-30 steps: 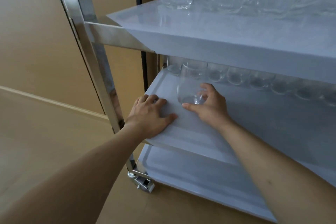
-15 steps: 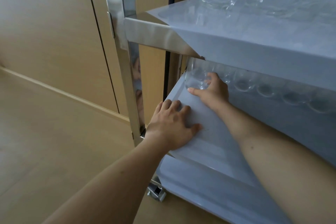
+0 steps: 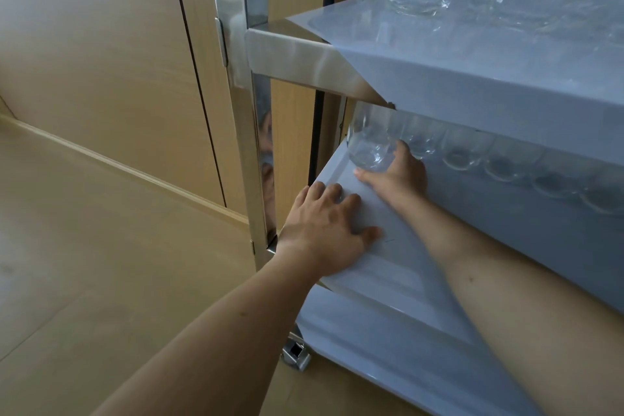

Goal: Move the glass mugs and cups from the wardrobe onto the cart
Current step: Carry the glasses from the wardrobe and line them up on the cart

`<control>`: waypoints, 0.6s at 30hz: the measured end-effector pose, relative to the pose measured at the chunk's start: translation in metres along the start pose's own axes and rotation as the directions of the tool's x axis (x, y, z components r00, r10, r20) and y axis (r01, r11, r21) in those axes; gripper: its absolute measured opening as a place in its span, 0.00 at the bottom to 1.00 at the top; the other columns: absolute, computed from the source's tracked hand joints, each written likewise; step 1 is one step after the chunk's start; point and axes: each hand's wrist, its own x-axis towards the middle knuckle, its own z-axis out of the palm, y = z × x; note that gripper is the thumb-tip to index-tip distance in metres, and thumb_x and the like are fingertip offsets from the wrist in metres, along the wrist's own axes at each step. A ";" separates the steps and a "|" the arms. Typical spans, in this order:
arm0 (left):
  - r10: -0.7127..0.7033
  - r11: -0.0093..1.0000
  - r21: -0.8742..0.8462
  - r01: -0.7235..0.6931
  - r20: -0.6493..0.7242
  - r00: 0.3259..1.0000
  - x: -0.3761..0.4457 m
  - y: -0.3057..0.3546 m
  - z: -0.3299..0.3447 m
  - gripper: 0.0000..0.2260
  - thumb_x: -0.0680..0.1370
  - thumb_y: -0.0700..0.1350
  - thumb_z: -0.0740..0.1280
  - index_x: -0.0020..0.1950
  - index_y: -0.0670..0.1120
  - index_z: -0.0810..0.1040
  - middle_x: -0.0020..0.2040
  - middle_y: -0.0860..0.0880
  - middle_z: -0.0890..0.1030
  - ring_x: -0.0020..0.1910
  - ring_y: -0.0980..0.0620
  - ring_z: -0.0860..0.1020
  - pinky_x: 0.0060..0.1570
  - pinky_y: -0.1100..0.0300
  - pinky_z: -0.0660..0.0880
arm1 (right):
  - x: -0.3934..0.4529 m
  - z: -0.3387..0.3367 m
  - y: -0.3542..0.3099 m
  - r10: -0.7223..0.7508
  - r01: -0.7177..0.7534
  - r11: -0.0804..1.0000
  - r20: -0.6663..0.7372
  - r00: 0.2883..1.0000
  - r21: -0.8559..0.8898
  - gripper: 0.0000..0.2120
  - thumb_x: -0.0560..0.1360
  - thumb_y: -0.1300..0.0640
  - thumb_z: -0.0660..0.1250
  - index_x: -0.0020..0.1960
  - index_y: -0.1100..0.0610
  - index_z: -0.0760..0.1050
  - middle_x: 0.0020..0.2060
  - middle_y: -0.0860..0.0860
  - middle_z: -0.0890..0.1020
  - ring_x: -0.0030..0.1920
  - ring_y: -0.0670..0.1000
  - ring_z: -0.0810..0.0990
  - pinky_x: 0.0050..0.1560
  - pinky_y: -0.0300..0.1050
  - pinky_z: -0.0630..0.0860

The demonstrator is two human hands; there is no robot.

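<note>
A clear stemless glass cup (image 3: pixel 369 145) is gripped by the right hand (image 3: pixel 398 176) at the middle shelf's (image 3: pixel 506 223) far left corner. The left hand (image 3: pixel 324 230) is pressed flat at 7 o'clock. More clear cups (image 3: pixel 499 162) are lined up toward 3 o'clock; the upper shelf (image 3: pixel 472 78) overhangs closely.

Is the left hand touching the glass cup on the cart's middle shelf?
Apart. The head view shows the left hand flat on the shelf liner, bare liner separating it from the glass cup.

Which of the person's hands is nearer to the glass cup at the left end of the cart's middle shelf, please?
Right. The right hand grips the glass cup; the left hand lies flat on the middle shelf, nearer the front edge.
</note>
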 end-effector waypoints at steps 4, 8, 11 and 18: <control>-0.001 1.000 -0.017 0.001 -0.006 1.000 0.000 -0.001 0.001 0.35 0.73 0.74 0.46 0.72 0.57 0.70 0.68 0.51 0.71 0.69 0.47 0.64 0.74 0.49 0.56 | -0.025 -0.010 0.006 -0.051 0.052 0.994 0.014 0.999 -0.091 0.44 0.66 0.41 0.78 0.75 0.57 0.66 0.67 0.60 0.77 0.69 0.63 0.72 0.66 0.49 0.67; 0.001 1.000 -0.012 -0.001 -0.004 1.000 0.000 0.000 -0.001 0.35 0.73 0.75 0.45 0.71 0.57 0.70 0.69 0.51 0.71 0.70 0.47 0.63 0.74 0.49 0.57 | -0.057 -0.027 0.018 -0.119 0.124 0.976 0.036 0.992 -0.182 0.39 0.70 0.40 0.75 0.73 0.59 0.67 0.65 0.60 0.78 0.67 0.64 0.73 0.66 0.50 0.66; -0.019 0.999 0.038 0.018 0.026 0.999 -0.002 0.004 -0.006 0.36 0.73 0.74 0.44 0.70 0.56 0.72 0.71 0.51 0.72 0.72 0.46 0.64 0.75 0.48 0.57 | -0.081 -0.046 0.031 -0.127 0.137 0.965 0.060 0.990 -0.221 0.36 0.73 0.41 0.73 0.72 0.60 0.69 0.64 0.60 0.79 0.65 0.63 0.74 0.66 0.49 0.65; -0.125 0.987 0.105 0.123 0.008 0.992 -0.048 0.043 -0.028 0.17 0.81 0.55 0.59 0.64 0.48 0.77 0.61 0.47 0.78 0.65 0.41 0.71 0.64 0.46 0.67 | -0.165 -0.097 0.055 -0.017 0.048 0.968 0.130 0.991 -0.245 0.29 0.76 0.47 0.70 0.70 0.63 0.72 0.65 0.61 0.78 0.66 0.62 0.72 0.70 0.50 0.64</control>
